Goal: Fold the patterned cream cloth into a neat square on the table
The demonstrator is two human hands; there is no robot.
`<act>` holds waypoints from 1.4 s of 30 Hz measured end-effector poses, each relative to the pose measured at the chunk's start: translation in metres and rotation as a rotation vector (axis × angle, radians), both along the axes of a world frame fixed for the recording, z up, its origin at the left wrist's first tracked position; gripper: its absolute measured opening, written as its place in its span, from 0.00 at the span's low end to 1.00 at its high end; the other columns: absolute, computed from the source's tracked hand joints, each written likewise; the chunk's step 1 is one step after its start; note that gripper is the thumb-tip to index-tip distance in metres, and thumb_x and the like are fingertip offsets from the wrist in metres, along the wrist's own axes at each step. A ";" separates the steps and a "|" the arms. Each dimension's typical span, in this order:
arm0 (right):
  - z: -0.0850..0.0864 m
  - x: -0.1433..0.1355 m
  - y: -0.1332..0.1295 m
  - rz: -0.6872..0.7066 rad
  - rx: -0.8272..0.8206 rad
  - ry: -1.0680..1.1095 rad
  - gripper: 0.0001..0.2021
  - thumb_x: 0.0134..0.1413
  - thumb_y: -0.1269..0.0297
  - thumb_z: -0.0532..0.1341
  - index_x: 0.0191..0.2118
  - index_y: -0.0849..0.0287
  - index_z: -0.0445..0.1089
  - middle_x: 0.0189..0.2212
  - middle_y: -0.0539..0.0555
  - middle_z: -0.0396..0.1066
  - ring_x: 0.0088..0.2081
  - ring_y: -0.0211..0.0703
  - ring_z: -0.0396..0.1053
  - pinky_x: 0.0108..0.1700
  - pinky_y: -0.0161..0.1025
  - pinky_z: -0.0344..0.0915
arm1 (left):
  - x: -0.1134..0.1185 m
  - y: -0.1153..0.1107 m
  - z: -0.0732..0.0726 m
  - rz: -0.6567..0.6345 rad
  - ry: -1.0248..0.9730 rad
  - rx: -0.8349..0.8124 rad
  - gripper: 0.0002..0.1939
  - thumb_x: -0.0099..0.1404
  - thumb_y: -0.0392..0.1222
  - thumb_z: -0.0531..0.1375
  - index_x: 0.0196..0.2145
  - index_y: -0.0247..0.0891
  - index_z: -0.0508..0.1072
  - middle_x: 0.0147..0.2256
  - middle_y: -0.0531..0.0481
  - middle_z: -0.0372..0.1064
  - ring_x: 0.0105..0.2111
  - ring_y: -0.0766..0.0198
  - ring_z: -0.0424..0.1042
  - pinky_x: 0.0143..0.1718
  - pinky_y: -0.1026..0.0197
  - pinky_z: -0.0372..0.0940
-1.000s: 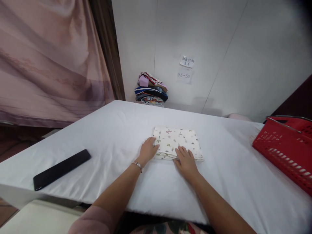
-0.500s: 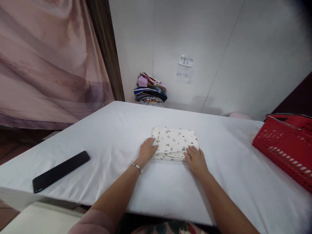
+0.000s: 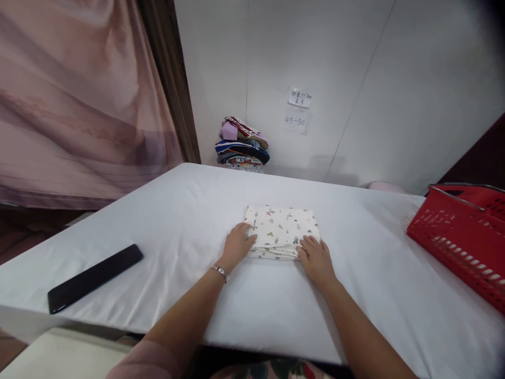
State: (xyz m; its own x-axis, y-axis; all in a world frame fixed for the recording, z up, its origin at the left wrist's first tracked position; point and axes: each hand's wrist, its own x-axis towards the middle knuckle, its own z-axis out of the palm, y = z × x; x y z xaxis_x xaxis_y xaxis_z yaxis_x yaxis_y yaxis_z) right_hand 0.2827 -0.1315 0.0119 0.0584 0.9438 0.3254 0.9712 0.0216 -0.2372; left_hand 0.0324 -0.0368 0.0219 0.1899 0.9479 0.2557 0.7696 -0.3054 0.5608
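Observation:
A folded white cloth (image 3: pixel 282 223) with small leaf and flower prints lies flat on the white-covered table (image 3: pixel 177 210), its layered edge facing me. My left hand (image 3: pixel 237 243) rests at the cloth's left near corner, fingertips on top, with a bracelet on the wrist. At the right near corner, my right hand (image 3: pixel 316 260) lies with its fingers on the cloth. Both hands are open, fingers somewhat apart, touching the cloth without gripping it.
A long black object (image 3: pixel 94 278) lies at the table's left. The red basket (image 3: pixel 461 237) stands at the right edge. Folded fabrics (image 3: pixel 242 145) are piled by the wall beyond the table, below paper notes (image 3: pixel 300 98). A pink curtain (image 3: pixel 79 105) hangs at left.

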 end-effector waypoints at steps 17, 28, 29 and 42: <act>0.000 0.000 -0.001 0.014 0.006 0.038 0.17 0.62 0.58 0.48 0.47 0.55 0.69 0.54 0.55 0.65 0.58 0.48 0.56 0.59 0.52 0.45 | -0.001 -0.001 -0.003 -0.004 -0.015 0.004 0.18 0.60 0.45 0.56 0.49 0.41 0.68 0.53 0.47 0.63 0.52 0.57 0.63 0.53 0.56 0.58; -0.002 0.000 0.000 0.008 0.014 0.045 0.17 0.61 0.58 0.48 0.47 0.55 0.69 0.54 0.55 0.65 0.58 0.48 0.56 0.59 0.52 0.45 | -0.001 -0.001 -0.003 -0.001 -0.034 -0.011 0.18 0.60 0.45 0.57 0.48 0.42 0.68 0.53 0.49 0.63 0.52 0.58 0.63 0.54 0.56 0.57; -0.002 0.000 -0.001 0.009 0.016 0.044 0.17 0.61 0.58 0.48 0.48 0.55 0.69 0.54 0.55 0.65 0.58 0.48 0.56 0.59 0.52 0.45 | -0.001 -0.001 -0.004 -0.003 -0.039 -0.008 0.18 0.60 0.45 0.57 0.48 0.42 0.68 0.53 0.49 0.63 0.51 0.58 0.63 0.54 0.56 0.57; -0.003 0.001 0.000 0.009 0.025 0.053 0.17 0.61 0.57 0.48 0.47 0.55 0.69 0.54 0.54 0.65 0.58 0.47 0.56 0.59 0.51 0.45 | -0.003 0.000 -0.005 -0.006 -0.055 0.003 0.18 0.60 0.46 0.57 0.48 0.42 0.68 0.53 0.48 0.64 0.51 0.58 0.64 0.54 0.56 0.58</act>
